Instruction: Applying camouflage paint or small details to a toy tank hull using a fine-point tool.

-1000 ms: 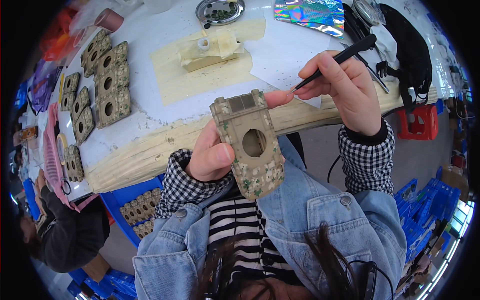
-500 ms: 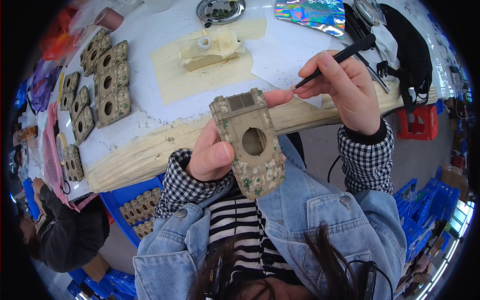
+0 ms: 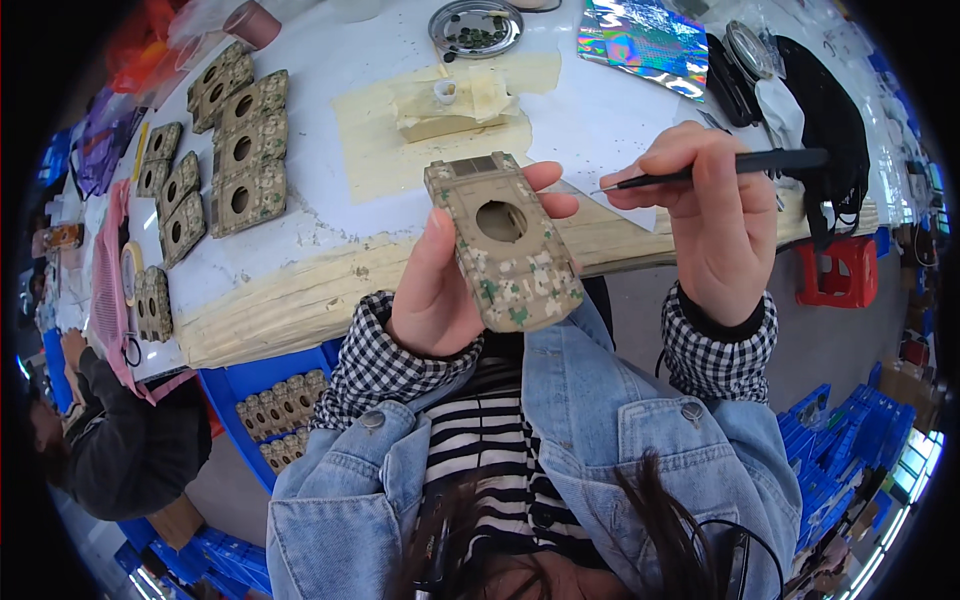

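My left hand [image 3: 440, 290] grips a camouflage-painted model tank hull [image 3: 525, 275] from below and the side. The hull has a round hole in its tan top and green and cream blotches toward the end nearest me. My right hand [image 3: 715, 215] is closed round a slim black tool [image 3: 745, 165] with a fine pointed tip, held pen-like. Its exact kind is unclear. The tip points left toward my left fingertips, apart from the hull. Beyond the hull, a small white cup [image 3: 445, 92] sits on a tape-covered block [image 3: 455, 118].
Several more tank hulls [image 3: 240, 190] lie at the left. A round metal dish [image 3: 475, 28] holds small dark pieces. Shiny holographic film [image 3: 643, 45] and a black cloth item [image 3: 825, 130] lie at right. A blue crate [image 3: 250, 375] holds hulls below the table edge. Another person [image 3: 130, 440] sits left.
My right hand has drawn the tool right, away from my left fingertip, and laid it flatter. The hull has risen slightly and tilted. The whole view has shifted a little.
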`<state>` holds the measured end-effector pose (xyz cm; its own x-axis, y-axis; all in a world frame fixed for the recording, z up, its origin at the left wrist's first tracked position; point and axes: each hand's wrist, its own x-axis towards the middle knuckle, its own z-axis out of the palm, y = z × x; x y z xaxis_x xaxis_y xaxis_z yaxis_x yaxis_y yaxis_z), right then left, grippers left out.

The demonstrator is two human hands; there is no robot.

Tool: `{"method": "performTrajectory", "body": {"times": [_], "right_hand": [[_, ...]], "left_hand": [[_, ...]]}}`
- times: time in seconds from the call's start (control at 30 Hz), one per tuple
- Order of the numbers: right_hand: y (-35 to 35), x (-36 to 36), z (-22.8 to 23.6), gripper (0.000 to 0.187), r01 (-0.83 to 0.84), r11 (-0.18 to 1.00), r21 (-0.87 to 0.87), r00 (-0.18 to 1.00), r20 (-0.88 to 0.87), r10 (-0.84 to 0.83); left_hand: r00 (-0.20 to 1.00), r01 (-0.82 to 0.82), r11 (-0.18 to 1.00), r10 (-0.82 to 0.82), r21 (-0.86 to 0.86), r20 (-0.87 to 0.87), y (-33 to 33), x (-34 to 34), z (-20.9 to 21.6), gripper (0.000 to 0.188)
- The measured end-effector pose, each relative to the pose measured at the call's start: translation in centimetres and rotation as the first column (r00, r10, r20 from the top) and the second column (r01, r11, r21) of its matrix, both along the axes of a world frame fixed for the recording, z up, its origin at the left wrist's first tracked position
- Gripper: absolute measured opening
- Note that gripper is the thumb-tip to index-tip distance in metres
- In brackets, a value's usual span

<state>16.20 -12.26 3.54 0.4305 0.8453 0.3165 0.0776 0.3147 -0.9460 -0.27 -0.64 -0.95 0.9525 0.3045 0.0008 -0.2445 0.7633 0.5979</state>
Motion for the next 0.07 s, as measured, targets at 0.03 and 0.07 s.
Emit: {"method": "performTrajectory", "body": {"times": [0.03,0.07], "right_hand": [[0.21,-0.34,0.05,0.038,-0.021,0.999,0.047,0.998,0.058,0.019],[0.49,-0.87,0.17,0.039,-0.045,0.995,0.093,0.993,0.116,0.034]], "left_hand": [[0.999,-0.025,1.0,0.025,-0.006,-0.046,0.02,-0.1,0.16,0.08],[0.995,-0.051,0.999,0.05,-0.011,-0.091,-0.03,-0.13,0.35,0.081]]}}
